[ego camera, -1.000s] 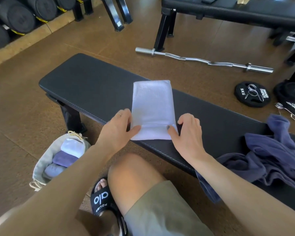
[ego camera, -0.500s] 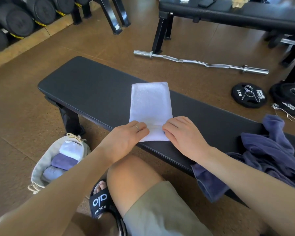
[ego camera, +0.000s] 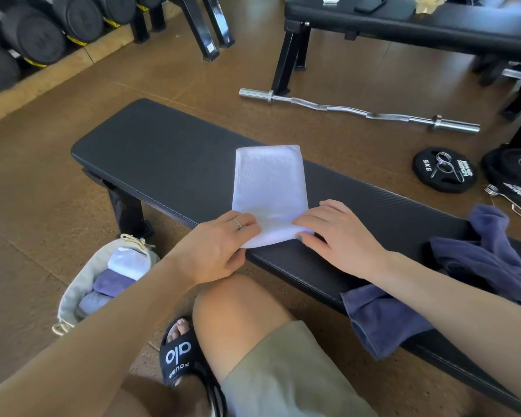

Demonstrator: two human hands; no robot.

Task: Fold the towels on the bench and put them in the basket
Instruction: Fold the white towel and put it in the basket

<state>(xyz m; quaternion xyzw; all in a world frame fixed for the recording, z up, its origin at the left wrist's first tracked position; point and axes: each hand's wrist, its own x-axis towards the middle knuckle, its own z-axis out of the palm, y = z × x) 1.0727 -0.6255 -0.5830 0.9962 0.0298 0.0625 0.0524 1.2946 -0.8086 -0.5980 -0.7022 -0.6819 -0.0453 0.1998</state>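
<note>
A white towel (ego camera: 269, 188), folded into a narrow strip, is being held flat across the black bench (ego camera: 163, 158), with its far end reaching the bench's far edge and its near end lying at the near edge. The near left corner is being pinched by the left hand (ego camera: 220, 245), whose fingers are curled over the cloth with the thumb tucked under (a ring is being worn on 1 finger). The near right corner is being gripped by the right hand (ego camera: 337, 236), fingers lying on top of the fabric and the thumb pressed along its near edge. The near end is being raised slightly off the padding between the 2 hands.

A dark blue towel (ego camera: 475, 266) is being left unfolded in a heap at the right end of the bench, with 1 part hanging over the near edge. The fabric basket (ego camera: 82, 284) is sitting on the floor beside the bench leg, left of the person's knee, and 3 folded towels (ego camera: 115, 281) are being kept inside it: 1 white, 2 purplish. A curl bar (ego camera: 358, 111) and weight plates (ego camera: 444, 170) are lying on the floor beyond the bench.
</note>
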